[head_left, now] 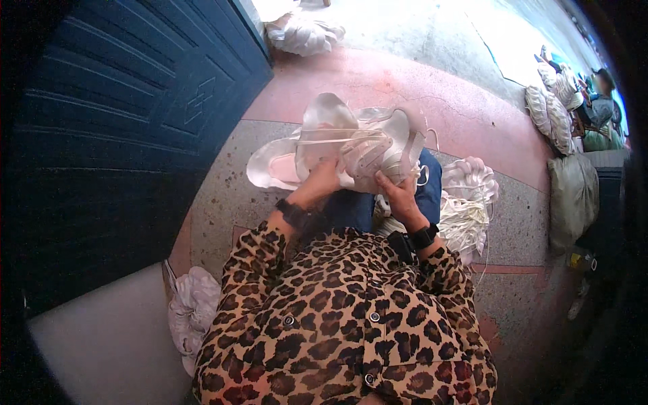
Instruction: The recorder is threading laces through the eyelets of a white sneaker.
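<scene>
Leopard-print shirt (331, 317): nearest, buttoned
Left hand (322, 179): at white shoe uppers (368, 152); fingertips hidden, can't tell grip
Right hand (402, 198): pinching 1 laced upper, thumb uppermost
Uppers' position: over knees
Lace bundle (464, 219): beside right knee
Blue door (142, 135): left

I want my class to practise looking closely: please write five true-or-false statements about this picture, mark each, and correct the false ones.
1. The left hand and right hand both touch pale shoe pieces. True.
2. The person's sleeves are plain green. False: they are leopard print.
3. A dark blue door stands at the picture's left. True.
4. Both wristbands are red. False: they are black.
5. A pale bundle lies right of the person's legs. True.
</scene>
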Demonstrator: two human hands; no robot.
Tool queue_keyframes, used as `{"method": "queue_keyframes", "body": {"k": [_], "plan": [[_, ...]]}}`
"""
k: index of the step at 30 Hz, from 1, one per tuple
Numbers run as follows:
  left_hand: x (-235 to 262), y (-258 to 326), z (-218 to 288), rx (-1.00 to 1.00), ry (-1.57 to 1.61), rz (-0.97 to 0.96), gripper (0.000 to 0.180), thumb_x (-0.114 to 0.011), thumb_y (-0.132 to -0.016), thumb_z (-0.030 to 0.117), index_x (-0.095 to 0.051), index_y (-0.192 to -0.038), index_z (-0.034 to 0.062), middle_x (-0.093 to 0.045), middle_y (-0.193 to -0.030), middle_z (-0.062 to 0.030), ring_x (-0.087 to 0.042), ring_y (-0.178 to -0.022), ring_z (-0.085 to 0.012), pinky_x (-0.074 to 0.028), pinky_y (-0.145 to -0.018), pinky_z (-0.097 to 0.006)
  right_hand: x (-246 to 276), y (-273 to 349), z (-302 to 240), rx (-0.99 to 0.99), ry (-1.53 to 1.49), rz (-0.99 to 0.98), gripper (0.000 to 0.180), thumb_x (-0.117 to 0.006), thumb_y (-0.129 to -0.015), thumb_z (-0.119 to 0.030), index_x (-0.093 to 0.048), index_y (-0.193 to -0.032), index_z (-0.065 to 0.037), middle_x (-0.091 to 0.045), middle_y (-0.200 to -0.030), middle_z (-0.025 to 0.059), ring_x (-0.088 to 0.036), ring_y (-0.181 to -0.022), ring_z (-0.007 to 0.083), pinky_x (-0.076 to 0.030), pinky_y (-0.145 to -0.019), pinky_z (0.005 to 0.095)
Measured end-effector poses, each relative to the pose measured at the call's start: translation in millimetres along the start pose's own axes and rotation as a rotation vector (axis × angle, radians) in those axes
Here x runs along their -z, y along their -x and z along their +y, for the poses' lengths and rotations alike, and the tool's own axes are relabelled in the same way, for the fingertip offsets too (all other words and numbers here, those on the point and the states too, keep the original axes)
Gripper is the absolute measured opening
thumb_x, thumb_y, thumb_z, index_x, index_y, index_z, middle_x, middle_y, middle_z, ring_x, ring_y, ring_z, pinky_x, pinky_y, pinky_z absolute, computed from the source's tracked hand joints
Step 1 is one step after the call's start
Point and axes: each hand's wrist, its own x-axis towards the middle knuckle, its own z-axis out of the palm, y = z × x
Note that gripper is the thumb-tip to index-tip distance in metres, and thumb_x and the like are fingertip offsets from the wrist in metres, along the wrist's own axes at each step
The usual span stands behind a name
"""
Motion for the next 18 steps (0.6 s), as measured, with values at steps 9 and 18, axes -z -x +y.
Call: {"method": "queue_keyframes", "body": {"k": [9,18], "plan": [[8,-21,-63,-0.226,0.215,-0.205,0.035,-0.075,-0.082,0.02,-0.06,-0.107,0.0005,-0.067,-0.09,-0.0073,-0.061,-0.08,-0.0142,-0.049,-0.069,-0.03,18,-5,23,-0.085,-0.116,0.03,0.045,-0.071,-0.093,-0.013,-0.053,-0.131,0.003,-0.063,-0.12,0.0111,-0.063,-0.105,0.0205,-0.053,-0.09,0.0341],[56,-94,-56,-0.145,-0.319,-0.443,0.04,-0.082,-0.075,0.03,-0.062,-0.096,0.0036,-0.063,-0.083,-0.0076,-0.058,-0.072,-0.0175,-0.047,-0.061,-0.032,81,31,34,-0.193,-0.53,0.016,0.053,-0.065,-0.096,-0.01,-0.042,-0.143,-0.003,-0.06,-0.129,0.0084,-0.061,-0.114,0.0217,-0.053,-0.096,0.0387]]}}
